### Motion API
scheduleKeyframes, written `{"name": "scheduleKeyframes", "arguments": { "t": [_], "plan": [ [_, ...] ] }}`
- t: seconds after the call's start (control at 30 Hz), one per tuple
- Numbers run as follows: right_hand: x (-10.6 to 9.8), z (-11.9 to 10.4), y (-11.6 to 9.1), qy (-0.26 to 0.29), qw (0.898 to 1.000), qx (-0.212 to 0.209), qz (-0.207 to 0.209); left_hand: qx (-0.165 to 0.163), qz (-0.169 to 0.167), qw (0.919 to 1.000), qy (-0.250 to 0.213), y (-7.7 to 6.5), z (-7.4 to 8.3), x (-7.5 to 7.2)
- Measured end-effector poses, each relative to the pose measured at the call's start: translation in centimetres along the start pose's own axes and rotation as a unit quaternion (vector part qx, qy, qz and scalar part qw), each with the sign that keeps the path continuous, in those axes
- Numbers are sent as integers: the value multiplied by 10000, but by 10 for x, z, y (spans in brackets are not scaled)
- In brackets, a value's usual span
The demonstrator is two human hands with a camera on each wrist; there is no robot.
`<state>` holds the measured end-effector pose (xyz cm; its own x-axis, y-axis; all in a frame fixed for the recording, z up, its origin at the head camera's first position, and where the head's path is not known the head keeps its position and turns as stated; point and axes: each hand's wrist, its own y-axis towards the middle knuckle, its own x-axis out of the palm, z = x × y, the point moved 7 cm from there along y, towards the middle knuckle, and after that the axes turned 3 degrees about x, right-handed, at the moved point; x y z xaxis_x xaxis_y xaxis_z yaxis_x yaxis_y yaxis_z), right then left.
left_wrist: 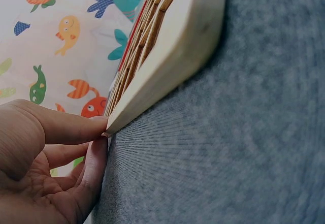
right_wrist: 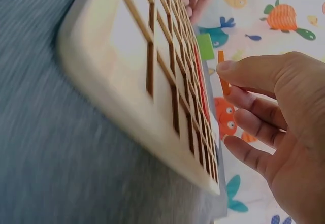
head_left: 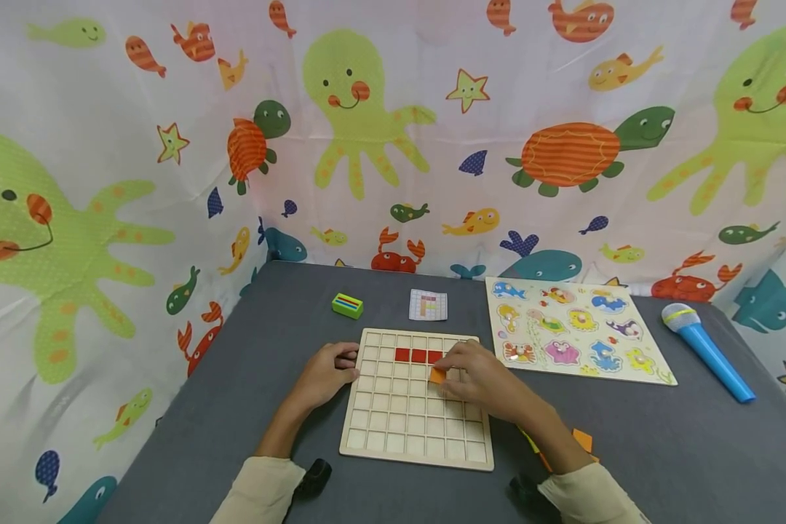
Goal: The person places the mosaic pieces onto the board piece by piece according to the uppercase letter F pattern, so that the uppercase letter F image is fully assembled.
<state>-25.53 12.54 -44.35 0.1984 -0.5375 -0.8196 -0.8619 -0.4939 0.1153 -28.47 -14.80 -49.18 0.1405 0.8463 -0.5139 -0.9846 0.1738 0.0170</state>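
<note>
A wooden grid board [head_left: 397, 423] lies on the grey table, with red square tiles [head_left: 418, 356] in a row of its cells near the far edge. My left hand [head_left: 324, 375] pinches the board's left edge; in the left wrist view the thumb and a finger meet at the board's edge [left_wrist: 147, 71]. Over the board's right half, my right hand [head_left: 483, 378] holds an orange square tile [head_left: 437, 375] between thumb and fingers. The right wrist view shows that orange tile [right_wrist: 223, 76] edge-on, above the cells. Loose orange tiles [head_left: 582, 439] lie beside the right forearm, which partly hides them.
Behind the board are a small green block with coloured stripes [head_left: 347, 306] and a printed grid card [head_left: 429, 305]. A sea-animal puzzle board [head_left: 579, 327] lies at the back right, beside a blue toy microphone [head_left: 710, 355]. A patterned curtain [head_left: 432, 87] borders the table.
</note>
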Motion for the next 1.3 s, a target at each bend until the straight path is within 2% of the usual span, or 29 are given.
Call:
{"name": "scheduleKeyframes", "arguments": {
  "t": [0.3, 0.53, 0.77, 1.3],
  "plan": [
    [14, -15, 28, -42, 9999, 77, -81, 4, 11, 10000, 18, 1, 0, 0],
    [22, -19, 42, 120, 9996, 196, -149, -45, 35, 10000, -1, 1, 0, 0],
    [31, -18, 54, -13, 9989, 370, -290, -61, 7, 10000, -40, 0, 1, 0],
    [34, -22, 59, -43, 9986, 432, -291, -3, 7, 10000, -28, 1, 0, -1]
  ]
}}
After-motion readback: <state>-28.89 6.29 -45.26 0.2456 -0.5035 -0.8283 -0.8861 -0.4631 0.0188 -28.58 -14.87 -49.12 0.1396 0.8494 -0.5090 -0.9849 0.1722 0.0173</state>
